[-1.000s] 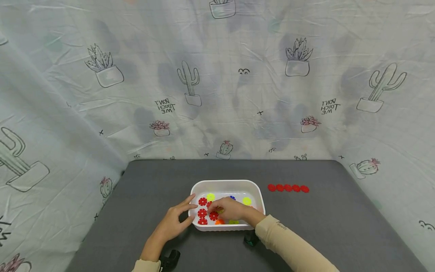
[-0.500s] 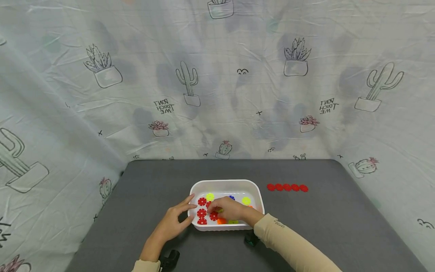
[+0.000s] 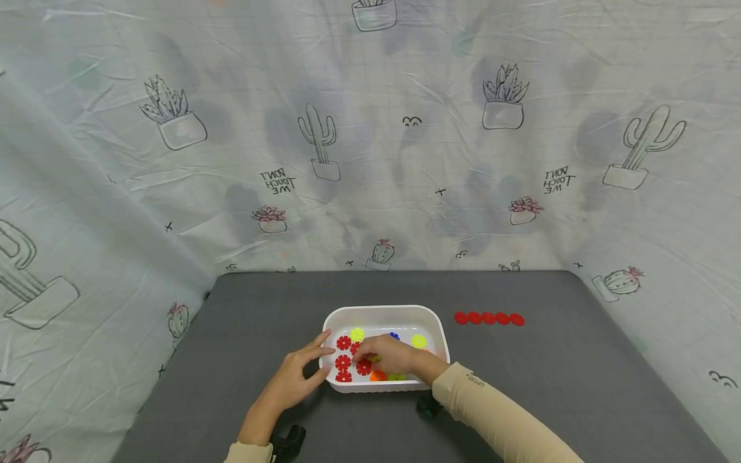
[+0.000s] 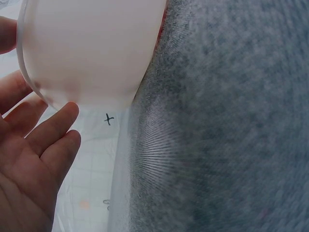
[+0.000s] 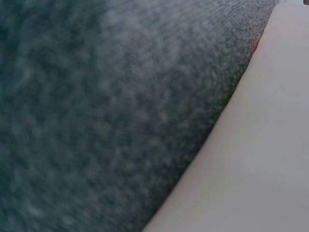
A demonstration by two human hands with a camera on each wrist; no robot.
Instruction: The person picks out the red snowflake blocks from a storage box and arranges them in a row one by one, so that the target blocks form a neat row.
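Observation:
A white plastic tray (image 3: 382,388) holds several notched snowflake discs. Red discs (image 3: 343,363) gather at its left end, with a yellow disc (image 3: 357,334) behind them. My left hand (image 3: 294,376) touches the tray's left end with spread fingers; the left wrist view shows fingertips (image 4: 71,110) by the tray's outer wall (image 4: 91,53). Inside the tray, my right hand (image 3: 389,354) reaches down over the discs with bent fingers. Its fingertips are close to a red disc (image 3: 363,367); whether they pinch one is hidden. The right wrist view shows only tray wall (image 5: 251,159) and tabletop.
On the grey table (image 3: 556,373), a row of red discs (image 3: 489,318) lies to the right of the tray. An orange disc (image 3: 378,376) and a yellow disc (image 3: 419,341) are also in the tray. A printed curtain (image 3: 370,154) stands behind the table.
The orange disc near the tray's front wall has shifted slightly right and shows more. Both hands stay almost where they were; the head view has drifted a little.

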